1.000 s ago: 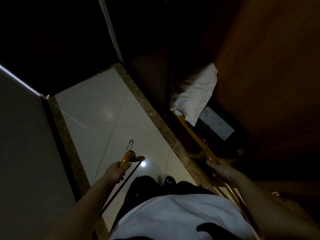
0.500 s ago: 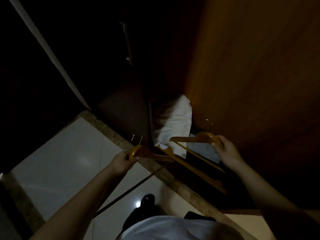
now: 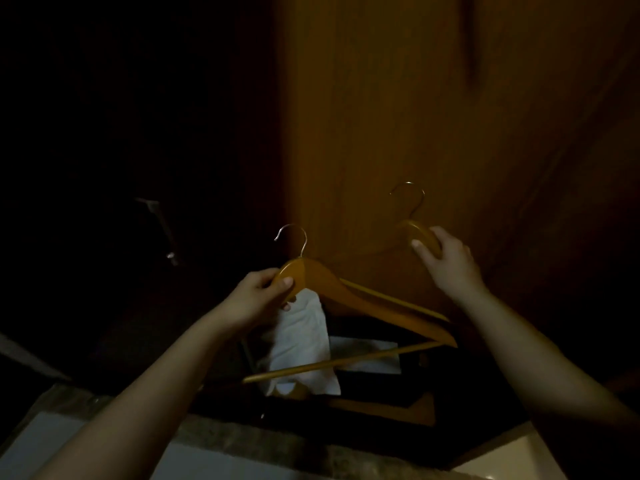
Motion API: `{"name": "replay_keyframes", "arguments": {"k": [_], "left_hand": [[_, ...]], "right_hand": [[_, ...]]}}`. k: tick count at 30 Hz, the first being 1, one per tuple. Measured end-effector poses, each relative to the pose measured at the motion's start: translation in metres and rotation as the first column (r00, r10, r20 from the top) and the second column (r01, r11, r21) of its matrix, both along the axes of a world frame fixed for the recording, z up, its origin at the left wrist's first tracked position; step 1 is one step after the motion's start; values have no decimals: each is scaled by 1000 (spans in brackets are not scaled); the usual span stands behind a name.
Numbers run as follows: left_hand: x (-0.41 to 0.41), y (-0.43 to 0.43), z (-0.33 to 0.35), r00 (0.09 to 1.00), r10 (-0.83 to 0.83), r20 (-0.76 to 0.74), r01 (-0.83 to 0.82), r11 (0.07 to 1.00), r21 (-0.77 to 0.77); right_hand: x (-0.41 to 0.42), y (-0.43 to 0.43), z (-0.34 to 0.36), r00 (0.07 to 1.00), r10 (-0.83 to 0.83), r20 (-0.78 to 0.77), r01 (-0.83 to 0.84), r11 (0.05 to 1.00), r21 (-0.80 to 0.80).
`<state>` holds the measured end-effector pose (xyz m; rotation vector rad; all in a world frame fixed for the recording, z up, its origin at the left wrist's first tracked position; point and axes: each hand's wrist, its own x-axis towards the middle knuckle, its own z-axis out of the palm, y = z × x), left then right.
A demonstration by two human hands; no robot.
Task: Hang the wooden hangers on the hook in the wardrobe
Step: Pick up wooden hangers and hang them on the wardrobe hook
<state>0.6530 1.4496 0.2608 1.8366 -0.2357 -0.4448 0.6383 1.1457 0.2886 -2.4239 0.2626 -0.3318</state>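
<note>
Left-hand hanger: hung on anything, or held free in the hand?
Held free. The left hand grips the wooden hanger by its shoulder; its metal hook points up with nothing caught in it.

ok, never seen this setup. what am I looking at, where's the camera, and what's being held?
No robot: these are a person's bare hands, filmed by one wide-angle camera worn on the head, looking forward and down. The left hand grips the first hanger near its neck. The right hand grips the second hanger, held higher. Both are wooden, with their metal hooks up. Behind them is the wardrobe panel; below, a white cloth lies in the dark. Pale floor tile shows at lower left. It is too dark to make out the wardrobe's own hook.
</note>
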Motion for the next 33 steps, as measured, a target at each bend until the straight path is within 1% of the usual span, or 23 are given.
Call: {"name": "replay_keyframes", "arguments": {"k": [2,4,6,9,11,15,19,22,25,28,33], "left_hand": [[15,-15,22,997,-53,50,53,999,-4],[29,-33,46,988,-98,115,99,995,0],[40,-47,69,978,-119,170,124,992,-16],[61,-71,104,955,-154,253,173,983,-56],[74,-86,130,931,-163,327,185,982,-39],[95,-112,180,884,-140,446,169,985,-24],[121,-133,220,860,-98,501,143,988,-53],[143,-147,247,843,-70,534,143,985,-95],[163,-159,274,821,-54,568,125,988,-87],[180,-165,297,781,-39,623,95,994,-57],[209,-171,316,748,8,664,51,996,-69]], "right_hand": [[9,-8,22,1000,19,20,-20,998,52],[19,-20,44,998,31,52,-34,997,66],[28,-28,65,996,32,87,-39,996,79],[44,-45,100,985,47,165,-71,987,145],[56,-55,125,976,52,210,-84,986,143],[80,-72,171,942,71,327,-119,984,131],[109,-88,211,896,96,433,-157,982,106],[137,-102,240,851,98,515,-153,986,66],[165,-114,271,822,93,562,-151,987,58],[194,-123,299,788,100,607,-135,991,12],[237,-121,329,757,113,644,-153,988,7]]}}
